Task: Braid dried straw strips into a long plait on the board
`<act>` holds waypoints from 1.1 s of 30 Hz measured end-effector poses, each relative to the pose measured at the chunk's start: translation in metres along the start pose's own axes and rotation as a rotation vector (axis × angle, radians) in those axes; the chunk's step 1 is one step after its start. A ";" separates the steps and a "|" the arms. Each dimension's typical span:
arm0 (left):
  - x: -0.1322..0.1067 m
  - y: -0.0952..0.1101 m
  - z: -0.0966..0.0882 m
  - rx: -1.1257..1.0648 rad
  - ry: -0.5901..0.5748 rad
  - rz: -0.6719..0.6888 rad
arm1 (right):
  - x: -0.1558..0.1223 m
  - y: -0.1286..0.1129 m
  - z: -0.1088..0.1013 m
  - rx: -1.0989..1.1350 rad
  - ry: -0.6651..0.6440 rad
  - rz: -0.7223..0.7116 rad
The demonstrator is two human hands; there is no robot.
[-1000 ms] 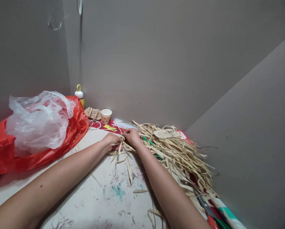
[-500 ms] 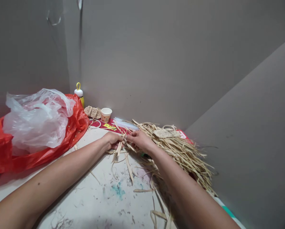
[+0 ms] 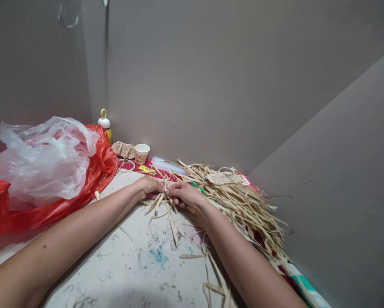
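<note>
My left hand (image 3: 149, 187) is closed on a small knotted bunch of dry straw strips (image 3: 160, 201) over the far part of the white table. Right beside it, my right hand (image 3: 184, 194) pinches the same straw between thumb and fingers. Loose strip ends hang down below both hands onto the table. The exact weave between the fingertips is too small to make out. To the right of my right hand lies a large heap of dry straw (image 3: 243, 209), with a flat woven straw piece (image 3: 223, 177) on top.
Left stands a red plastic bag (image 3: 106, 160) with a crumpled clear bag (image 3: 47, 164). Along the back wall are a yellow-and-white bottle (image 3: 105, 125), a woven sole-shaped piece (image 3: 124, 149), a paper cup (image 3: 142, 154) and a white ring (image 3: 126, 166). Straw scraps lie on the stained white table (image 3: 124, 273).
My right hand has shifted slightly down and left, staying against the straw at my left hand. A green item behind it now shows. The view has moved slightly.
</note>
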State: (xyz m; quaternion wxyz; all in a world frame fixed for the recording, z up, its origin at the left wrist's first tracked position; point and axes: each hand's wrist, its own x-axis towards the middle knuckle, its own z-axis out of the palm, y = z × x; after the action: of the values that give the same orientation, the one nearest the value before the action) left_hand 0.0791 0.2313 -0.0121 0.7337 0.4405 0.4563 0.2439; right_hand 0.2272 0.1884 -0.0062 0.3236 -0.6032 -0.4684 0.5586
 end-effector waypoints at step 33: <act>0.003 0.000 -0.001 0.229 0.084 0.139 | 0.008 0.010 0.007 0.051 0.107 -0.064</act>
State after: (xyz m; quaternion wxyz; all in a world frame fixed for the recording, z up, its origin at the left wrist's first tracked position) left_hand 0.0798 0.2341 -0.0141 0.6402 0.5412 0.4798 0.2589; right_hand 0.2218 0.1914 -0.0192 0.3812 -0.6086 -0.4548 0.5267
